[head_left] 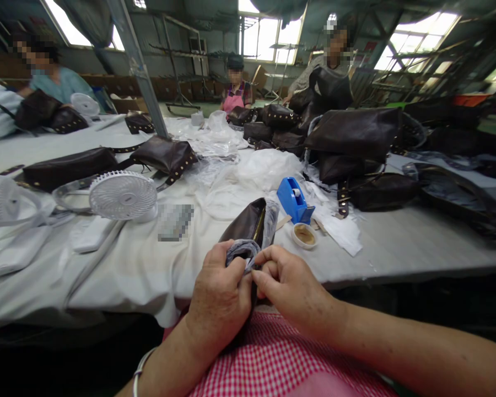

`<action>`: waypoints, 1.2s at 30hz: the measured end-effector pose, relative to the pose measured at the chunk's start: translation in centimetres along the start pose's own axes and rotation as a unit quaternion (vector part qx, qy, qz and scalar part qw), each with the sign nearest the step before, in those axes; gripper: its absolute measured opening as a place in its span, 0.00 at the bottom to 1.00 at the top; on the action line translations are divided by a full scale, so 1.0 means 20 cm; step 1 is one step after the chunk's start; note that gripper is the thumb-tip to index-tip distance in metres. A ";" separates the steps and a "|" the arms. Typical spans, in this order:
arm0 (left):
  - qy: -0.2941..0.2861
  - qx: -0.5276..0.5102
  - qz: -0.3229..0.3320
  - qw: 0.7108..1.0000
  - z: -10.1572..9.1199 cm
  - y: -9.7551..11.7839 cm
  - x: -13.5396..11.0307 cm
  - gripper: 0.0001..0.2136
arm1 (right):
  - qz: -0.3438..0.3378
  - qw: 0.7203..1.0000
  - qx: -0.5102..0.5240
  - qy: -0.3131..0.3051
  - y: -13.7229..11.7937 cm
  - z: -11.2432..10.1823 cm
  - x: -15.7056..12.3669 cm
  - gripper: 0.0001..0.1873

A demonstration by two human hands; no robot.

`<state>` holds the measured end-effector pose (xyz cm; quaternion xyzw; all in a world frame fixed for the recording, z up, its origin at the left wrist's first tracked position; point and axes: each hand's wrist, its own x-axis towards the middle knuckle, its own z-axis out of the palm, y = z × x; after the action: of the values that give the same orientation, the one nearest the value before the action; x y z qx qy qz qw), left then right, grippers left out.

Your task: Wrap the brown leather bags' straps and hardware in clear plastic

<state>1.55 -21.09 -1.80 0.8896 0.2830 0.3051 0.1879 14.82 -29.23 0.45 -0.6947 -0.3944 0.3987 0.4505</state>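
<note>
A dark brown leather bag (244, 221) with a brass zipper leans over the table's front edge toward my lap. Its grey lining (242, 246) is bunched and rolled at the near end. My left hand (221, 292) is wrapped round this end, thumb and fingers closed on the lining. From the other side, my right hand (287, 281) pinches at the lining's edge with thumb and forefinger. Anything smaller between those fingertips is too small to make out. Just beyond the bag stand a blue tape dispenser (292, 199) and a small white tub of tan paste (305, 236).
White fans (123, 196) stand at the left near a dark bag (72, 167). Stacked dark leather bags (355, 135) fill the right side. Crumpled clear plastic (256, 171) lies mid-table. A metal post (138, 66) rises at the back left. Several people sit or stand across the table.
</note>
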 end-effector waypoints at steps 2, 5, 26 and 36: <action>0.008 -0.024 -0.010 1.000 0.00 -0.01 0.00 0.05 | -0.011 1.000 0.022 0.004 0.03 0.02 -0.01 0.05; 0.022 -0.061 -0.023 0.998 0.00 -0.03 0.00 0.05 | -0.029 0.998 0.046 0.013 0.06 0.05 -0.01 0.05; 0.013 -0.114 -0.061 0.992 -0.07 -0.13 0.00 0.07 | -0.126 0.989 -0.050 0.064 0.11 0.12 0.09 0.06; 0.037 -0.119 -0.128 0.984 -0.06 -0.13 -0.01 0.07 | -0.109 0.991 -0.019 0.072 0.10 0.16 0.11 0.09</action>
<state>-0.30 -18.99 -2.34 0.8055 0.3629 0.3424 0.3197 13.15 -26.76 -2.76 -0.6829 -0.4413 0.2885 0.5056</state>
